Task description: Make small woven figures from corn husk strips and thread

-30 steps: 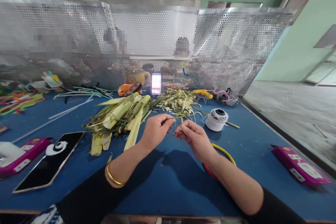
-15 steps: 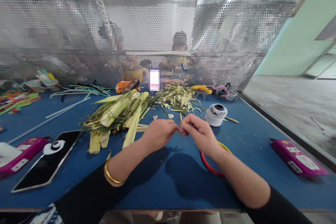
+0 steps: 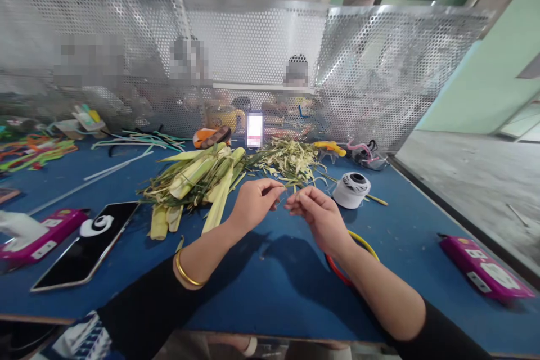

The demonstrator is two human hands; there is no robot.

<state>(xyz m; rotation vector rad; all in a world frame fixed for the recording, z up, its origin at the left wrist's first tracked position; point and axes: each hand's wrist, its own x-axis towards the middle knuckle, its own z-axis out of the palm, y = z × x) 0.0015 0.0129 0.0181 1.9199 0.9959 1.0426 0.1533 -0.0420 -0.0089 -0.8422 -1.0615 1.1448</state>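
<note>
My left hand [image 3: 259, 201] is held above the middle of the blue table, thumb and forefinger pinched together. Facing it, a short gap away, my right hand [image 3: 314, 211] also has its fingertips pressed together. A faint thin strand seems to run between the two pinches; it is too fine to tell its kind. Just beyond my right hand a white spool of thread [image 3: 351, 194] stands upright. Under my right forearm lies a red and yellow ring [image 3: 363, 243], partly hidden. Left of my left hand rests a bundle of corn husks [image 3: 185, 183].
A heap of pale husk shreds [image 3: 291, 158] lies behind my hands, near a lit phone [image 3: 255, 130]. A dark phone [image 3: 90, 247] and a magenta case [image 3: 46, 233] are at left, another magenta case [image 3: 485, 270] at right. A perforated metal screen [image 3: 261, 50] closes the back, with people behind it.
My hands have moved slightly apart and their fingertips no longer meet. The whole view has shifted a little, so the table's things appear further right.
</note>
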